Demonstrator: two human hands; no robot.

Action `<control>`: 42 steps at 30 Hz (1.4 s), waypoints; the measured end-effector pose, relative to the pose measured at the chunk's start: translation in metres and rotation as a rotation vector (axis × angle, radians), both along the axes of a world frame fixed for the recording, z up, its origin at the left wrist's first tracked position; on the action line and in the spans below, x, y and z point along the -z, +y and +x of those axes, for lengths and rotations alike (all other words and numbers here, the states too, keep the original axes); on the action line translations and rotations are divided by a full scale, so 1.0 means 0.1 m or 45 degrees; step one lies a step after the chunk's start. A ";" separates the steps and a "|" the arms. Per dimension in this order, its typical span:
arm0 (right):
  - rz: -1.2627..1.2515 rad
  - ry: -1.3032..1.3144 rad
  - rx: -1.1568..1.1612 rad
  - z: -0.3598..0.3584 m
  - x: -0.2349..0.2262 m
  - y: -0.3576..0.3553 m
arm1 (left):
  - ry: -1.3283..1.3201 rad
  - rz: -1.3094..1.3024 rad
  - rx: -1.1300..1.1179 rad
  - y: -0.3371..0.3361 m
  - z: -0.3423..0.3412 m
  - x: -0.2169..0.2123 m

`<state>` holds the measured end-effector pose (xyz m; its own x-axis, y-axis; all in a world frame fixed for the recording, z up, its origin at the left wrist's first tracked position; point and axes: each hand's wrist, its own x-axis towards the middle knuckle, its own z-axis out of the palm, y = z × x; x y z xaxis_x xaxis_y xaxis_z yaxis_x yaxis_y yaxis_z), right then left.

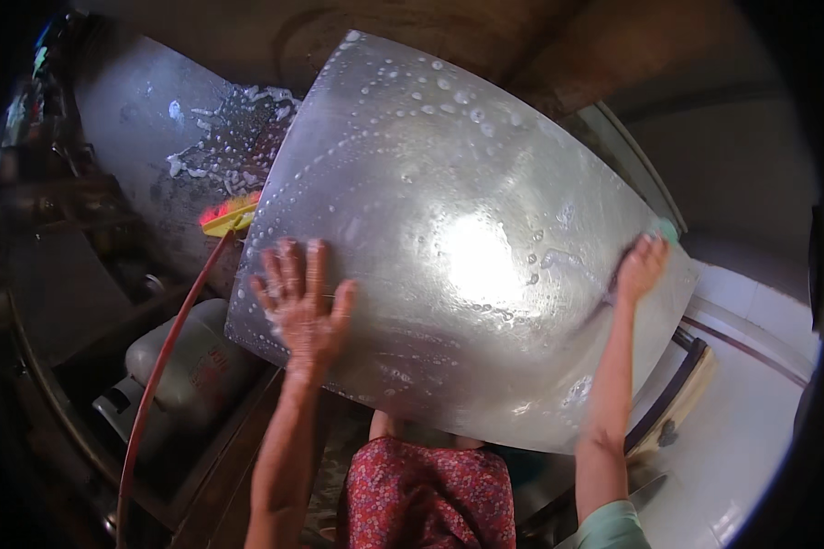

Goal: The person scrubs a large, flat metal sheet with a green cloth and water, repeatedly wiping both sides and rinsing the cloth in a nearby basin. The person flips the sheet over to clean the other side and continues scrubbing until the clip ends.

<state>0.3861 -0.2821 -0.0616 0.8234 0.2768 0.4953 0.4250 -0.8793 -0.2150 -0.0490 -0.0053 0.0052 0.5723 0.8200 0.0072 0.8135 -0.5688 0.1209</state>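
- The big metal sheet stands tilted in front of me, its broad face turned up toward me. Its long axis runs from the narrow top edge, far from me, down to the wide lower edge just above my lap.
- My left hand lies flat on the sheet near its lower left edge, fingers spread, palm pressed on the metal and grasping nothing.
- My right hand is at the sheet's right edge, fingers bent down over a green sponge that it presses against the metal; the hand is blurred.
- The lower edge hangs over my red patterned dress, close above it. The right edge comes near a white tiled surface with little room between them.
- To the left there is more open room: a wet grey wall patched with white foam, and a yellow brush just beside the sheet's left edge.
- A red hose curves down from the brush toward the lower left, passing over a grey gas cylinder lying on its side.
- The sheet is smooth, bare, shiny metal with a bright glare in the middle, dotted all over with soap bubbles and water drops. Its corners are rounded.
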 end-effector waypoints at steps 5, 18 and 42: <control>-0.036 0.119 -0.149 -0.86 -0.14 2.19 | -0.351 -0.134 -0.348 0.65 -0.60 -0.11; 0.194 0.288 -1.169 -2.57 -0.29 3.19 | -0.302 -0.571 -0.735 1.38 -0.57 0.09; 0.325 0.361 -0.539 -2.65 -0.27 3.05 | 0.097 0.264 0.013 0.61 -0.37 0.16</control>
